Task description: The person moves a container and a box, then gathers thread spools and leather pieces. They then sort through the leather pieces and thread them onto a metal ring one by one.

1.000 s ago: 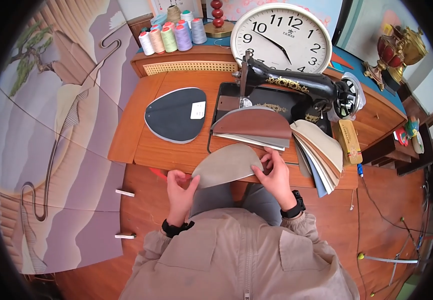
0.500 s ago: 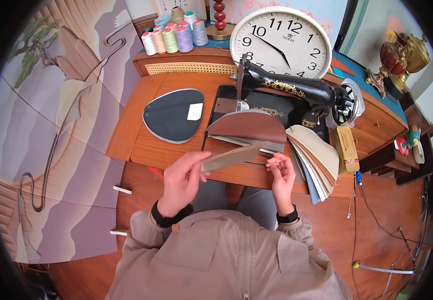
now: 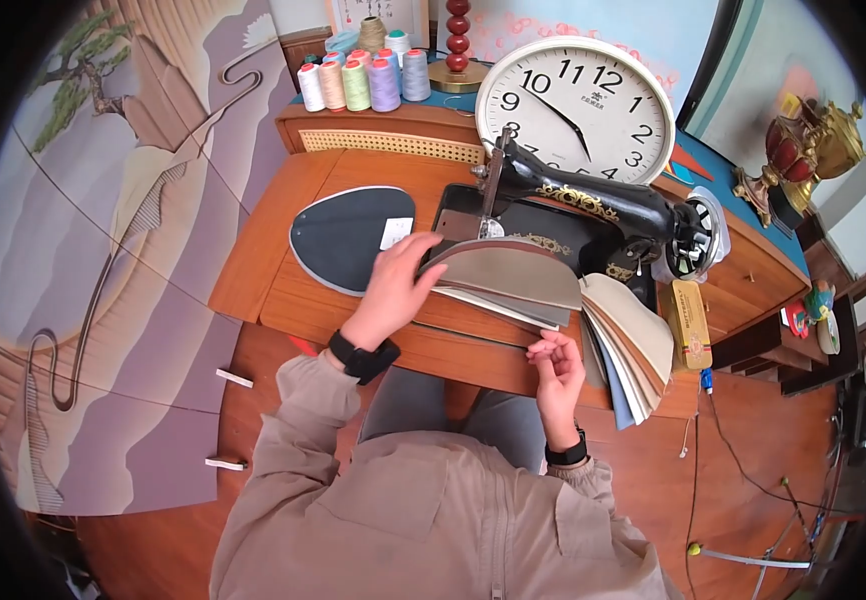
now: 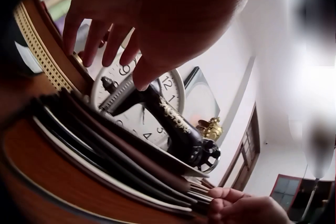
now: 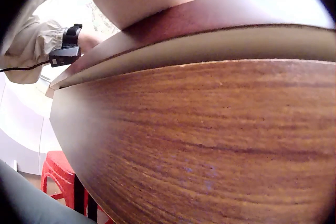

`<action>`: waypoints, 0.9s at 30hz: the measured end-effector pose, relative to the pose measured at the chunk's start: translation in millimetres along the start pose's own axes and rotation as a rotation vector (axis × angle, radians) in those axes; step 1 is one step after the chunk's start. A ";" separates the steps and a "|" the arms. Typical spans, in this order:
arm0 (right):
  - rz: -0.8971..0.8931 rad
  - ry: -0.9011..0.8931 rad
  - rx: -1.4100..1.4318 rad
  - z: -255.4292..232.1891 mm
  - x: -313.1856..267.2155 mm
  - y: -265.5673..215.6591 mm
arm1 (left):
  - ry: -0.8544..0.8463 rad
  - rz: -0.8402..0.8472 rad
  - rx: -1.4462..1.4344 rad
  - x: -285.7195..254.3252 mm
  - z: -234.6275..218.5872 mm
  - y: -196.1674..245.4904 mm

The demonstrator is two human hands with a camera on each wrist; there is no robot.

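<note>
A taupe rounded panel [image 3: 513, 272] lies on top of a stack of similar pieces [image 3: 523, 312] in front of the black sewing machine [image 3: 593, 190]. Over the left end of that stack is my left hand [image 3: 393, 285], its fingers extended and holding nothing. The left wrist view shows these fingers [image 4: 110, 45] pointing down above the layered edges [image 4: 115, 155]. At the table's front edge my right hand [image 3: 559, 380] hovers with loosely bent fingers, nothing visible between them. A dark panel with a white label [image 3: 343, 240] rests on the left of the table.
A fan of fabric pieces [image 3: 633, 340] hangs over the front edge beside a yellow box [image 3: 691, 325]. Behind stand thread spools [image 3: 358, 82] and a big clock [image 3: 573, 110]. Under the table, the right wrist view has a red stool [image 5: 60, 174].
The taupe panel, first held in both hands, then in the left alone, has gone forward onto the stack. My left hand has let go of it; my right hand has drawn back slightly.
</note>
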State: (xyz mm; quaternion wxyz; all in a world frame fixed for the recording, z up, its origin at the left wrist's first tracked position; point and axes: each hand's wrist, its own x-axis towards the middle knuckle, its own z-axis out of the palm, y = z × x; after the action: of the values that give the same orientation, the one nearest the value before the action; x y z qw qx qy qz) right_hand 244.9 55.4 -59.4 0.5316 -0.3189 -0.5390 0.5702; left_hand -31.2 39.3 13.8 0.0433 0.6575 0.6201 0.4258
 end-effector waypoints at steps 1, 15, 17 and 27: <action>0.011 -0.005 0.004 0.6 -0.2 -0.8 | -0.049 -0.044 0.025 -6.7 -8.7 -13.4; 0.035 -0.039 -0.090 5.3 2.4 0.0 | -0.129 -0.224 0.273 -50.8 -71.7 -75.5; 0.041 -0.022 -0.082 6.3 1.3 0.1 | -0.105 -0.344 0.124 -46.7 -74.0 -74.3; 0.037 -0.037 -0.130 3.4 -0.7 0.4 | 0.144 -0.294 -0.263 -64.4 -62.9 -42.8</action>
State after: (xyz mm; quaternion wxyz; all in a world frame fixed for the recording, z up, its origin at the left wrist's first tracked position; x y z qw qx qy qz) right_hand 241.8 53.8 -59.1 0.4890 -0.3522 -0.5786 0.5496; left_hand -94.7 -35.6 -4.0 0.1459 0.5168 0.6499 0.5379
